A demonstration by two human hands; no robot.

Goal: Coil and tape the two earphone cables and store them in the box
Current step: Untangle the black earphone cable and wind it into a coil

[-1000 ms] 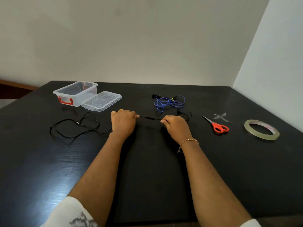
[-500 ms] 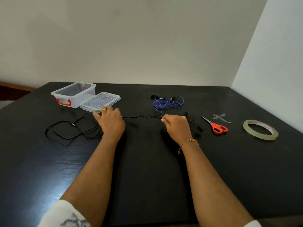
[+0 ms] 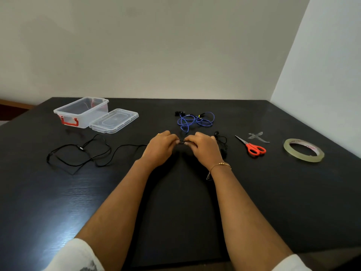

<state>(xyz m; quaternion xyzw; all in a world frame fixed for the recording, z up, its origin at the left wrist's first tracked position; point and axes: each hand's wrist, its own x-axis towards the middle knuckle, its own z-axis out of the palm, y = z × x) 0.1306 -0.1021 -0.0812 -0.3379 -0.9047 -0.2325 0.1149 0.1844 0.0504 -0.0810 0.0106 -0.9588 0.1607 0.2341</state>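
Note:
A black earphone cable [image 3: 82, 153] sprawls in loose loops on the left of the black table [image 3: 58, 202] and runs right to my hands. My left hand [image 3: 160, 148] and my right hand [image 3: 205, 148] sit close together at mid-table, each pinching the black cable between fingertips. Its earbud end [image 3: 221, 141] lies just right of my right hand. A blue earphone cable [image 3: 195, 120] lies tangled behind my hands. The clear box [image 3: 82, 112] with red latches stands open at the back left, its lid [image 3: 114, 120] beside it.
Orange-handled scissors [image 3: 254, 147] lie right of my hands. Two crossed strips of clear tape [image 3: 257, 136] stick to the table behind them. A roll of clear tape [image 3: 303, 150] lies flat at the far right. Walls close the back and right sides.
My left hand slid left along the black cable, then came back right to meet my right hand. The cable between them has shortened to a small fold.

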